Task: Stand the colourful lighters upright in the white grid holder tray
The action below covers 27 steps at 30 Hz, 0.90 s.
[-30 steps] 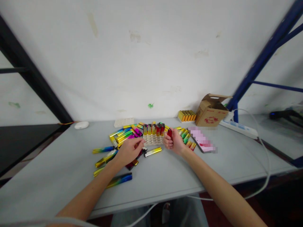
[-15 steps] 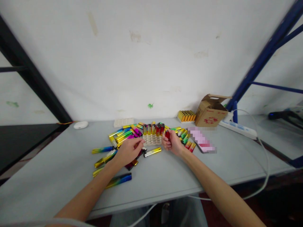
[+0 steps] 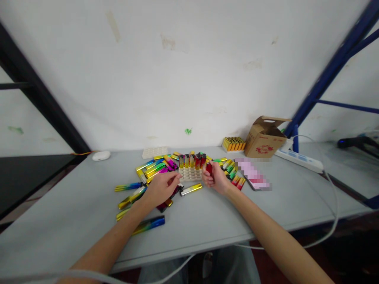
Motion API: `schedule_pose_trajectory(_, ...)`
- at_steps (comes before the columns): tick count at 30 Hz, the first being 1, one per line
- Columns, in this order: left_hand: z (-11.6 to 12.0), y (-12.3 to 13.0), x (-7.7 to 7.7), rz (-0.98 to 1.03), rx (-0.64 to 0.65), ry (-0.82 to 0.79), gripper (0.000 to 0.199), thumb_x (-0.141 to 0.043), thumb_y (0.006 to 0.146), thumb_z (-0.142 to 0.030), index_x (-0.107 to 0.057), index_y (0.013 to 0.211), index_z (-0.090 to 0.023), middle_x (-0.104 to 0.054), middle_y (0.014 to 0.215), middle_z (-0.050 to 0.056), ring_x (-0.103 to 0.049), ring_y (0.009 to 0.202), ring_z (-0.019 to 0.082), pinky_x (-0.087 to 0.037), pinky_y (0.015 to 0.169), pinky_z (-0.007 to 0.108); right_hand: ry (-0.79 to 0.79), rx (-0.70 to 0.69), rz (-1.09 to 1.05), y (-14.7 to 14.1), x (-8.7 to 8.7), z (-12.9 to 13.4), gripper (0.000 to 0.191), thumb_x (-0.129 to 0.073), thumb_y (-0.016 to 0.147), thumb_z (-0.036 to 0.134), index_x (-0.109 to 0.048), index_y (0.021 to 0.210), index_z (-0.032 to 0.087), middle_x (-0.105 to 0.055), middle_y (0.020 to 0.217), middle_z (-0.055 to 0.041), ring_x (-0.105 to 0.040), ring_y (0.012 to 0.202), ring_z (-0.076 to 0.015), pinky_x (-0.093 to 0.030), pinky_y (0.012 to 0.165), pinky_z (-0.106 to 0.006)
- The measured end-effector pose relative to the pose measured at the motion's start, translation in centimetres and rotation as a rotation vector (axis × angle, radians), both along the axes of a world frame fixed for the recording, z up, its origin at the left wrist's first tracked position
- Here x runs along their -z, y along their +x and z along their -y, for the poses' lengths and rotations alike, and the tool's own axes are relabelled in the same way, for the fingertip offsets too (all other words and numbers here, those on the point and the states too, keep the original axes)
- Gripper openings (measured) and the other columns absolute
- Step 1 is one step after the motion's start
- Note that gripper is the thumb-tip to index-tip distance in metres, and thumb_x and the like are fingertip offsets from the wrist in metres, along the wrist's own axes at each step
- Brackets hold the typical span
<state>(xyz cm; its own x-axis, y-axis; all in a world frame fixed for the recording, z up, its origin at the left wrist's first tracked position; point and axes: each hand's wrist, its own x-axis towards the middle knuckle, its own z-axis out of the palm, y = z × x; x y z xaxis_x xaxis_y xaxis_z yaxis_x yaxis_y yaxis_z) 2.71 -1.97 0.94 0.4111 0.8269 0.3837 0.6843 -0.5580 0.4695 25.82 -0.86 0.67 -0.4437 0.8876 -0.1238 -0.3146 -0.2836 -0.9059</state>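
My right hand [image 3: 217, 179] is wrapped round a red lighter [image 3: 209, 169], held upright just right of a white tray with holes [image 3: 189, 174]. In the tray's back row stand several lighters, some yellow and silver [image 3: 186, 161], others red [image 3: 197, 161]. My left hand [image 3: 162, 187] is over the loose lighters left of the tray, palm down. Its fingers are loosely curled with a gap at the thumb, and nothing shows between them. A yellow and silver lighter [image 3: 191, 189] lies in front of the tray. Several shiny multicoloured lighters [image 3: 154, 169] lie scattered to the left.
More lighters [image 3: 231, 169] lie on the right, beside a phone [image 3: 253, 174] with a blurred screen. Behind are a filled block of yellow lighters [image 3: 233, 144], a cardboard box [image 3: 263, 140], a power strip [image 3: 302, 159], another white tray [image 3: 154, 152] and a white case [image 3: 101, 156].
Both hands keep nearly the same place and grip. The right hand with the red lighter has shifted very slightly; the camera view has moved a little.
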Motion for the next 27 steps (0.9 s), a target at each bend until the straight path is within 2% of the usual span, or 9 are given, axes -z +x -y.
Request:
schedule_pose_trajectory(5, 0.1, 0.0, 0.0, -0.003, 0.000, 0.002, 0.031, -0.044, 0.093, -0.036, -0.067, 0.080, -0.019, -0.068, 0.069, 0.001, -0.059, 0.063, 0.015, -0.038, 0.062, 0.025, 0.033, -0.010, -0.031, -0.1, 0.0, 0.1, 0.052, -0.036, 0.081, 0.068, -0.037, 0.058, 0.021, -0.022, 0.044, 0.0089, -0.018, 0.038, -0.0068, -0.014, 0.038, -0.020)
schedule_pose_trajectory(8, 0.1, 0.1, -0.2, -0.009, 0.016, 0.002, 0.036, -0.042, 0.095, -0.037, -0.064, 0.074, -0.019, -0.067, 0.067, 0.001, -0.059, 0.063, 0.015, -0.039, 0.061, 0.025, 0.100, -0.003, -0.088, -0.3, 0.0, 0.3, 0.056, -0.037, 0.078, 0.073, -0.046, 0.066, 0.020, -0.032, 0.047, 0.0070, -0.026, 0.039, -0.0075, -0.018, 0.039, -0.021)
schedule_pose_trajectory(10, 0.1, 0.0, -0.2, 0.000, 0.024, 0.010, 0.038, -0.039, 0.096, -0.038, -0.064, 0.073, -0.019, -0.068, 0.067, 0.001, -0.059, 0.062, 0.015, -0.039, 0.060, 0.025, 0.130, 0.003, -0.139, -0.4, 0.0, 0.3, 0.051, -0.042, 0.077, 0.068, -0.053, 0.077, 0.018, -0.043, 0.054, 0.0043, -0.034, 0.041, -0.0085, -0.022, 0.039, -0.021)
schedule_pose_trajectory(12, 0.1, 0.0, -0.2, 0.022, 0.026, 0.027, 0.040, -0.038, 0.096, -0.039, -0.066, 0.075, -0.019, -0.069, 0.069, 0.001, -0.060, 0.062, 0.015, -0.041, 0.060, 0.024, 0.142, 0.019, -0.153, -0.5, 0.0, 0.4, 0.038, -0.052, 0.075, 0.055, -0.055, 0.085, 0.018, -0.048, 0.061, 0.0032, -0.040, 0.043, -0.0092, -0.024, 0.039, -0.021)
schedule_pose_trajectory(15, 0.0, -0.1, 0.0, 0.036, 0.032, 0.039, 0.041, -0.037, 0.097, -0.040, -0.068, 0.079, -0.019, -0.070, 0.070, 0.002, -0.061, 0.062, 0.015, -0.043, 0.060, 0.024, 0.174, 0.026, -0.108, -0.7, 0.0, 0.4, 0.022, -0.061, 0.072, 0.036, -0.055, 0.083, 0.018, -0.048, 0.061, 0.0042, -0.046, 0.046, -0.0094, -0.030, 0.042, -0.022)
schedule_pose_trajectory(18, 0.0, 0.0, 0.0, 0.023, 0.037, 0.027, 0.043, -0.036, 0.097, -0.041, -0.068, 0.081, -0.018, -0.070, 0.069, 0.002, -0.061, 0.062, 0.015, -0.043, 0.060, 0.024, 0.189, 0.016, -0.095, -0.9, 0.0, 0.6, 0.020, -0.064, 0.075, 0.034, -0.057, 0.083, 0.017, -0.050, 0.061, 0.0036, -0.055, 0.055, -0.0127, -0.040, 0.051, -0.024)
schedule_pose_trajectory(22, 0.1, 0.0, -0.1, 0.012, 0.033, 0.021, 0.044, -0.035, 0.097, -0.041, -0.068, 0.079, -0.018, -0.069, 0.068, 0.002, -0.060, 0.061, 0.015, -0.041, 0.060, 0.025, 0.185, -0.016, -0.097, -0.9, 0.0, 0.8, 0.032, -0.067, 0.075, 0.043, -0.061, 0.095, 0.018, -0.059, 0.072, -0.0006, -0.061, 0.071, -0.0162, -0.045, 0.062, -0.027)
schedule_pose_trajectory(27, 0.2, 0.1, -0.3, 0.010, 0.036, 0.005, 0.043, -0.036, 0.097, -0.039, -0.063, 0.072, -0.018, -0.066, 0.065, 0.001, -0.057, 0.060, 0.015, -0.039, 0.060, 0.025, 0.384, 0.012, 0.129, -0.7, 0.0, 1.0, 0.036, -0.065, 0.079, 0.052, -0.066, 0.092, 0.019, -0.066, 0.092, -0.0045, -0.060, 0.092, -0.0190, -0.046, 0.089, -0.033)
